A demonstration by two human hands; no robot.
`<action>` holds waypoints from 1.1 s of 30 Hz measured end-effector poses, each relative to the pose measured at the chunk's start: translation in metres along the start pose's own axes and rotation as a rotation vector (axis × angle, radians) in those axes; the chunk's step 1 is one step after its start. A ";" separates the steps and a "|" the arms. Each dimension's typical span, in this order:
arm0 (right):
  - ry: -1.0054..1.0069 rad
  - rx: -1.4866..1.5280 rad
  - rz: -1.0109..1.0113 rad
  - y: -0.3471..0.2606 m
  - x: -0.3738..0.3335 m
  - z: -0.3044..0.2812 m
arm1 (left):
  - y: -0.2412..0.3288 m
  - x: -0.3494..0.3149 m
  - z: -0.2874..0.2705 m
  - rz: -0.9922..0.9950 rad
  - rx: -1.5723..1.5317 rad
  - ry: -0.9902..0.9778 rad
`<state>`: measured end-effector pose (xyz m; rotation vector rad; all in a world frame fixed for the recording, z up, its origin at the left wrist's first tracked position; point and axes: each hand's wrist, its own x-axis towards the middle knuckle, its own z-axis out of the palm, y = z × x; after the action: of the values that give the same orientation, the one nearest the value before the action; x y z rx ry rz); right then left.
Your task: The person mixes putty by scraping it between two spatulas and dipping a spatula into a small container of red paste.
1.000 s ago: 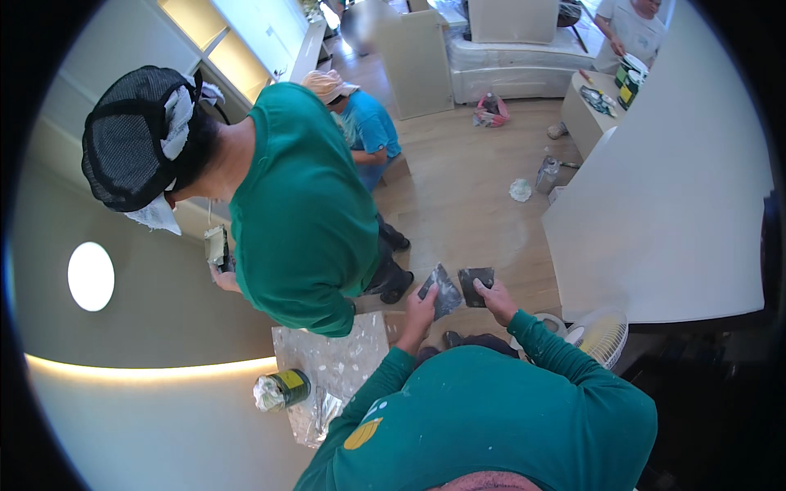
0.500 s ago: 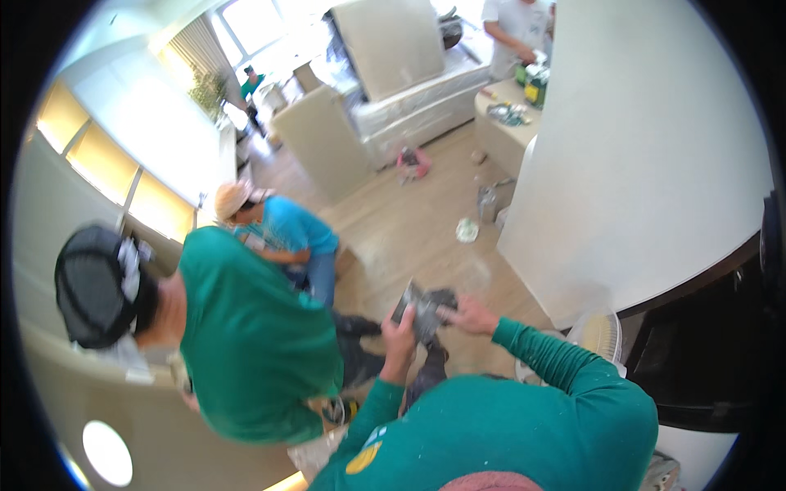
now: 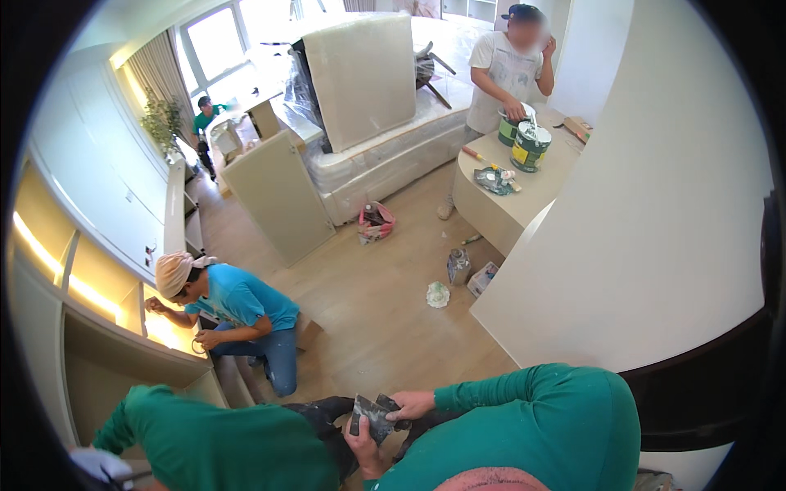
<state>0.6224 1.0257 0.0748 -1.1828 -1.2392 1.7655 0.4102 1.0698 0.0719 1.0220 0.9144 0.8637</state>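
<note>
Close to my body at the bottom of the head view, my left hand (image 3: 364, 448) is closed round the dark edge of a flat grey putty scraper (image 3: 377, 422), its face smeared with pale filler. My right hand (image 3: 412, 404) pinches a smaller dark scraper (image 3: 388, 403) against the far side of the first one. The two tools overlap, so the outline of the smaller one is partly hidden. Both arms wear green sleeves. Just left of my hands bends a person in a green shirt (image 3: 237, 446).
A person in a blue shirt (image 3: 246, 299) kneels by lit shelves (image 3: 98, 299). Another stands at a curved counter (image 3: 491, 204) bearing paint buckets (image 3: 530, 149). A loose panel (image 3: 278, 200) leans before a wrapped mattress (image 3: 393, 159). On the floor lie a pink bag (image 3: 377, 222) and a crumpled white lump (image 3: 438, 295).
The view has tilted up, so my hands and the green-shirted person sit lower in the picture. Both hands still hold the scrapers together. The kneeling person now reaches toward the shelves.
</note>
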 end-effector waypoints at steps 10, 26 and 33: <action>0.727 -0.009 -0.155 -0.094 0.012 -0.188 | 0.031 0.200 0.170 -0.230 -0.372 0.022; 0.664 -0.294 -0.026 -0.187 0.019 -0.473 | 0.093 0.457 0.369 -0.058 0.185 -0.446; 0.338 -0.429 0.255 -0.121 0.092 -0.577 | 0.053 0.607 0.322 0.358 0.656 0.018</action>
<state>1.1282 1.3423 0.0816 -1.8715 -1.3396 1.4183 0.9194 1.5337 0.0742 1.7868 1.0769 0.8838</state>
